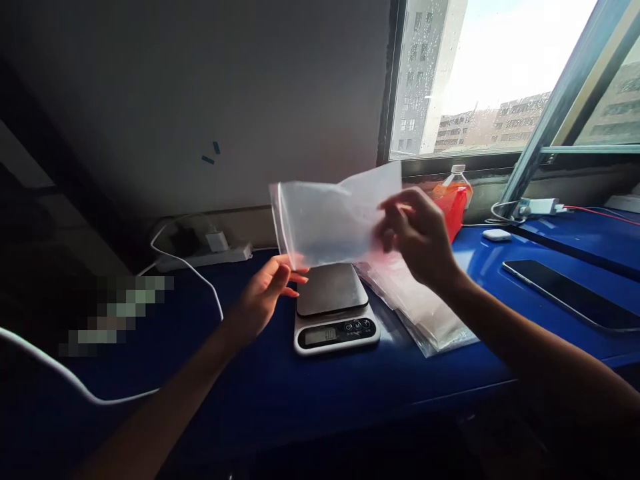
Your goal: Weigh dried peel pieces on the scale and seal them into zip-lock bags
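Observation:
A translucent plastic bag (pixel 330 220) with a strip along its left end is held up above a digital scale (pixel 336 343). My left hand (pixel 267 290) pinches the bag's lower left corner between thumb and fingers. My right hand (pixel 417 230) is at the bag's right part, fingers curled on it and partly blurred. The scale has a metal weighing plate (pixel 333 297), partly covered by the bag, and a small display with round buttons. Just right of the scale lies a pile of similar clear bags (pixel 435 323), its far part hidden behind my right hand.
The blue table (pixel 240 393) also bears a black phone (pixel 570 293), a white earbud case (pixel 497 235) and a charger (pixel 540 207) at right. A bottle (pixel 458 177) stands behind red plastic (pixel 453 210). White cables (pixel 200 270) and a power strip (pixel 225 257) lie at left.

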The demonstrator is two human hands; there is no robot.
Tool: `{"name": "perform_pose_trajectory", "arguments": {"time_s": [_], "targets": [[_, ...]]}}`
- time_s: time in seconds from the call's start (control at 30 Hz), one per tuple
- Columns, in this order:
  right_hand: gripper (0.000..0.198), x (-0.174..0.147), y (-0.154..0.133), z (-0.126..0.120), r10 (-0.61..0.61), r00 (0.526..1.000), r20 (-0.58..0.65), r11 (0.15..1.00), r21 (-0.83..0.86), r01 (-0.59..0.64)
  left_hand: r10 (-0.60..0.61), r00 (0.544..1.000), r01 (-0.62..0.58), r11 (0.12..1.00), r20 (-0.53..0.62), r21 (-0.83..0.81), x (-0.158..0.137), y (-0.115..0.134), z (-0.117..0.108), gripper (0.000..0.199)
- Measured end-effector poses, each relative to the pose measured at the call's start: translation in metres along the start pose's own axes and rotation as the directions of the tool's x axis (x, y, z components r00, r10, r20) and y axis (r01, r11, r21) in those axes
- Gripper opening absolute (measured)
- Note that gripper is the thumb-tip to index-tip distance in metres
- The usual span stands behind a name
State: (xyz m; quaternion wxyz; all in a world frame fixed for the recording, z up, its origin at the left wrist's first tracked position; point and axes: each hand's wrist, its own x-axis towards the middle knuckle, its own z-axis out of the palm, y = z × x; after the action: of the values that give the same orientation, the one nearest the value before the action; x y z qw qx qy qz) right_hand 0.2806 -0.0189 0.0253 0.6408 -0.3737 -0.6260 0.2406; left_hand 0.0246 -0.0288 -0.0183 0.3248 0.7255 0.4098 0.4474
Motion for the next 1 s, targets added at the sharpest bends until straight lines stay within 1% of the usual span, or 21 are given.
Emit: {"name": "perform_pose_trajectory", "arguments": {"time_s": [0.1, 0.2, 0.27, 0.33, 0.43, 0.47, 0.53, 0.6, 0.67, 0.73, 0.77, 0.83, 0.9, 0.93, 1.0], "targets": [[0.018, -0.013, 0.012, 0.009, 0.067, 0.993, 0.093, 0.993, 0.091, -0.076, -0.104, 0.992, 0.097, 0.99, -0.067, -0.103, 0.005, -0.004, -0.005, 0.038], [0.023, -0.02, 0.02, 0.008, 0.145, 0.979, 0.142, 0.978, 0.132, -0.164, -0.143, 0.975, 0.117, 0.981, -0.171, -0.153, 0.011, -0.012, -0.008, 0.028], [0.029, -0.025, 0.024, 0.009, 0.217, 0.96, 0.176, 0.948, 0.195, -0.25, -0.135, 0.954, 0.101, 0.985, -0.266, -0.14, 0.014, -0.019, -0.011, 0.029], [0.041, -0.031, 0.026, 0.014, 0.283, 0.934, 0.219, 0.899, 0.28, -0.338, -0.108, 0.932, 0.077, 0.992, -0.346, -0.101, 0.018, -0.024, -0.013, 0.031], [0.059, -0.041, 0.026, 0.026, 0.335, 0.892, 0.303, 0.844, 0.326, -0.427, -0.061, 0.916, 0.049, 0.998, -0.397, -0.042, 0.02, -0.029, -0.017, 0.032], [0.062, -0.044, 0.025, 0.031, 0.343, 0.879, 0.331, 0.838, 0.316, -0.445, -0.043, 0.913, 0.039, 0.999, -0.405, -0.017, 0.021, -0.029, -0.018, 0.033], [0.06, -0.05, 0.023, 0.038, 0.352, 0.86, 0.369, 0.842, 0.277, -0.464, -0.004, 0.911, 0.022, 0.999, -0.411, 0.04, 0.02, -0.028, -0.02, 0.033], [0.055, -0.053, 0.021, 0.04, 0.347, 0.863, 0.367, 0.862, 0.237, -0.447, 0.029, 0.911, 0.015, 0.995, -0.412, 0.102, 0.02, -0.026, -0.022, 0.032], [0.051, -0.054, 0.019, 0.038, 0.313, 0.872, 0.377, 0.891, 0.203, -0.407, 0.047, 0.907, 0.019, 0.988, -0.419, 0.151, 0.021, -0.026, -0.027, 0.03], [0.046, -0.054, 0.017, 0.032, 0.248, 0.866, 0.434, 0.924, 0.163, -0.346, 0.04, 0.905, 0.037, 0.985, -0.424, 0.171, 0.023, -0.026, -0.035, 0.029], [0.044, -0.055, 0.015, 0.028, 0.202, 0.866, 0.457, 0.945, 0.142, -0.295, 0.027, 0.909, 0.049, 0.984, -0.417, 0.17, 0.023, -0.026, -0.041, 0.031], [0.044, -0.055, 0.012, 0.021, 0.105, 0.891, 0.442, 0.981, 0.103, -0.167, -0.017, 0.932, 0.077, 0.986, -0.362, 0.15, 0.024, -0.024, -0.052, 0.034], [0.046, -0.055, 0.012, 0.017, 0.048, 0.923, 0.381, 0.993, 0.078, -0.084, -0.056, 0.957, 0.093, 0.989, -0.284, 0.115, 0.023, -0.021, -0.061, 0.038], [0.047, -0.056, 0.013, 0.017, 0.048, 0.928, 0.369, 0.993, 0.08, -0.083, -0.06, 0.963, 0.087, 0.992, -0.262, 0.092, 0.022, -0.019, -0.064, 0.038], [0.044, -0.057, 0.017, 0.022, 0.098, 0.911, 0.401, 0.983, 0.103, -0.151, -0.036, 0.963, 0.049, 0.998, -0.268, 0.041, 0.02, -0.015, -0.065, 0.038]]}}
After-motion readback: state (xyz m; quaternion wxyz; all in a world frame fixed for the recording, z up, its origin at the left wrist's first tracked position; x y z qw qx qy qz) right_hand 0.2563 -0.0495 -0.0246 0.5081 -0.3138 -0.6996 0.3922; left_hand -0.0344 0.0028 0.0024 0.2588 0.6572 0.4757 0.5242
